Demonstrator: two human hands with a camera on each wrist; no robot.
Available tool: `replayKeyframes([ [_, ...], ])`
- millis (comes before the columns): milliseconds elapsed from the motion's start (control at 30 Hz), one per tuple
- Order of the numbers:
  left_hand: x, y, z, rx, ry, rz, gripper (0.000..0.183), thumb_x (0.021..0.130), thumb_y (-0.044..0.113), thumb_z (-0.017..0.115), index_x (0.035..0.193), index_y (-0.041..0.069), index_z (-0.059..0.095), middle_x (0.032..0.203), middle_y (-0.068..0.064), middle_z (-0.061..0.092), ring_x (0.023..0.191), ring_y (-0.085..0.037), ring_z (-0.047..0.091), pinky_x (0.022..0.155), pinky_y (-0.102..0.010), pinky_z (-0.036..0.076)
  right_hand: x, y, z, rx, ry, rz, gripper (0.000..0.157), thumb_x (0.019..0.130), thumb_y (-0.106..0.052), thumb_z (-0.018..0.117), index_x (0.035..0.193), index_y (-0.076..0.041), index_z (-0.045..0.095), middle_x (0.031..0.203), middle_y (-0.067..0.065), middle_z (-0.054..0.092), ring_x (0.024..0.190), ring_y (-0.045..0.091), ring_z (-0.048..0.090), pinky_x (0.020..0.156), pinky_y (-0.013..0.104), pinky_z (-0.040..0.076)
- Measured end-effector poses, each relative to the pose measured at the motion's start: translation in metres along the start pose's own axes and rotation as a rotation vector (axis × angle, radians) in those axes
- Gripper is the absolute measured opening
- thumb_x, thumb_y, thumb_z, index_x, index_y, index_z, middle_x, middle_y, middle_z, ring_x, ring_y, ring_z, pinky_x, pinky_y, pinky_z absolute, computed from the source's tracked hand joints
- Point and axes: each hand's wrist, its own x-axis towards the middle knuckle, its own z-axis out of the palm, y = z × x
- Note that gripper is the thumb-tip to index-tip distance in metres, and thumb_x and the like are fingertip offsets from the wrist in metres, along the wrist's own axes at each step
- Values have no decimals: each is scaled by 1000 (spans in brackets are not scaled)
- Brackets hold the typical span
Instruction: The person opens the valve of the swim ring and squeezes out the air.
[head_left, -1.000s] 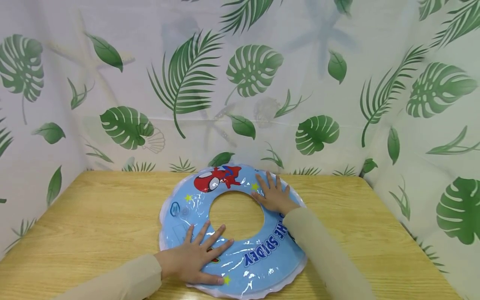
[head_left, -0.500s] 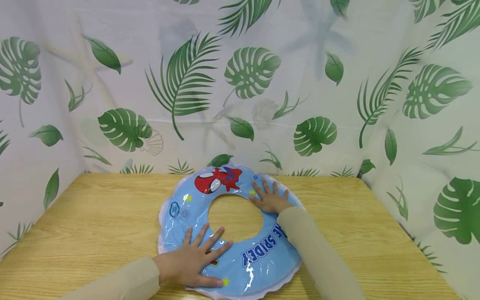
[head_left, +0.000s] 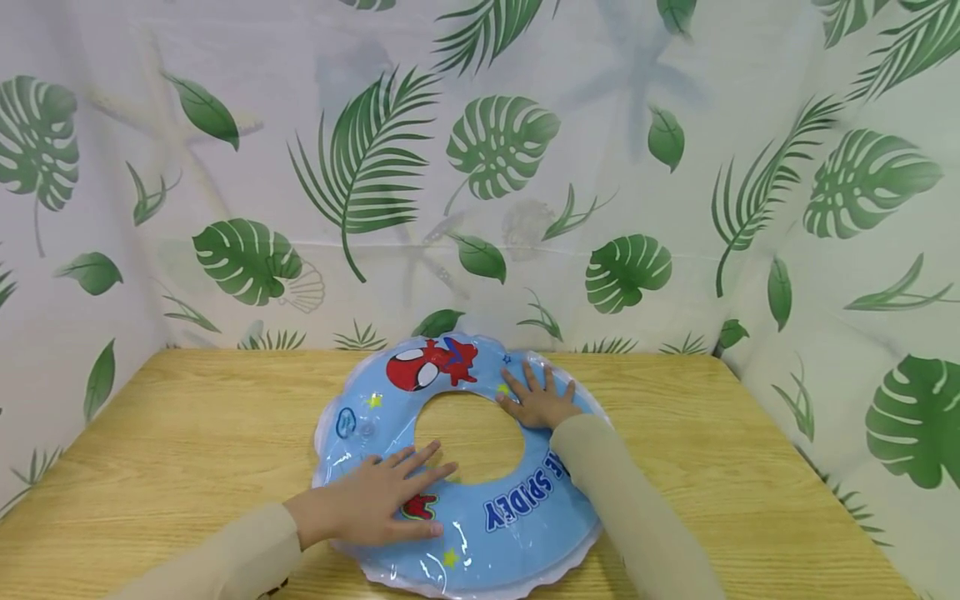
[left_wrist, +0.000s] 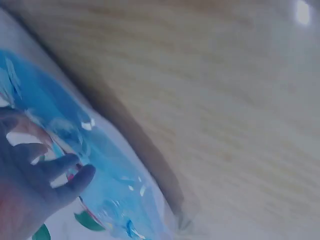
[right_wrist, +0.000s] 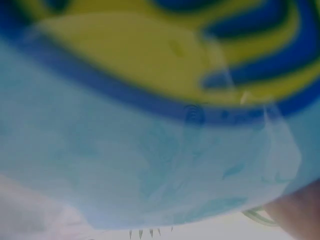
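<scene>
- Swim ring (head_left: 517,546): blue, printed, lying mid-width on the tabletop (head_left: 712,467).
- Left grip (head_left: 375,500): fingers spread over the ring's near-left section; contact cannot be told.
- Right grip (head_left: 542,408): fingers spread, resting on the far-right section.
- Yellow star (head_left: 451,557): printed on near section.

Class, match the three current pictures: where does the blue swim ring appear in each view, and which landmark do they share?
Head: the blue swim ring is at lower centre, its whole round shape nearly in frame.
Left wrist: the ring slants from the left edge to the bottom, left of centre.
Right wrist: the ring fills most of the frame, very close.
Shared landmark: the white leaf-print backdrop, only at the bottom in both wrist views.
</scene>
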Motion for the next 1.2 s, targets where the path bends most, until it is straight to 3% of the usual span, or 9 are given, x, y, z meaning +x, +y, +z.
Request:
replayKeyframes([
  [200, 8, -21, -9, 237, 280, -114, 71, 84, 64, 45, 138, 17, 41, 148, -13, 30, 133, -45, 25, 101, -63, 26, 1, 0, 0, -3, -3, 8, 63, 94, -58, 19, 147, -31, 1, 155, 8, -11, 138, 40, -14, 102, 70, -5],
  [300, 13, -33, -10, 304, 323, -202, 76, 80, 64, 52, 138, 16, 41, 146, -17, 31, 131, -50, 25, 99, -66, 25, 1, 0, 1, -3, -8, 15, 62, 94, -58, 19, 147, -31, 0, 154, 8, -11, 139, 39, -15, 102, 69, -5],
  [433, 16, -45, -8, 261, 240, -284, 85, 76, 69, 52, 143, 20, 32, 148, -19, 26, 130, -52, 25, 98, -67, 24, 0, 0, 0, 0, -7, 12, 62, 94, -57, 19, 147, -31, 0, 155, 8, -11, 139, 39, -14, 102, 69, -5],
  [600, 18, -51, -4, 165, 130, -314, 88, 76, 71, 49, 146, 23, 24, 151, -18, 19, 133, -51, 20, 100, -68, 21, -4, -1, -2, 2, 1, -3, 62, 94, -57, 21, 147, -30, 2, 155, 9, -9, 139, 40, -13, 101, 70, -4],
  [967, 19, -51, -7, 100, 54, -330, 84, 77, 71, 48, 144, 25, 27, 151, -18, 21, 132, -51, 20, 100, -68, 19, -4, -5, -12, -7, -21, -4, 63, 93, -59, 25, 147, -30, 10, 155, 10, -3, 139, 42, -7, 102, 70, 1],
  [1100, 21, -52, -7, 103, 32, -341, 84, 76, 72, 46, 144, 27, 26, 151, -17, 20, 133, -51, 20, 101, -68, 18, -1, -8, -19, -24, -13, -4, 63, 92, -57, 33, 146, -27, 19, 154, 13, 9, 138, 46, 3, 103, 70, 7],
  [1200, 22, -53, -7, 102, 20, -344, 84, 77, 73, 44, 145, 28, 24, 151, -17, 19, 133, -51, 18, 101, -69, 17, 3, -13, -24, -48, 41, -7, 64, 91, -55, 41, 144, -21, 29, 150, 16, 23, 135, 47, 16, 103, 68, 14],
])
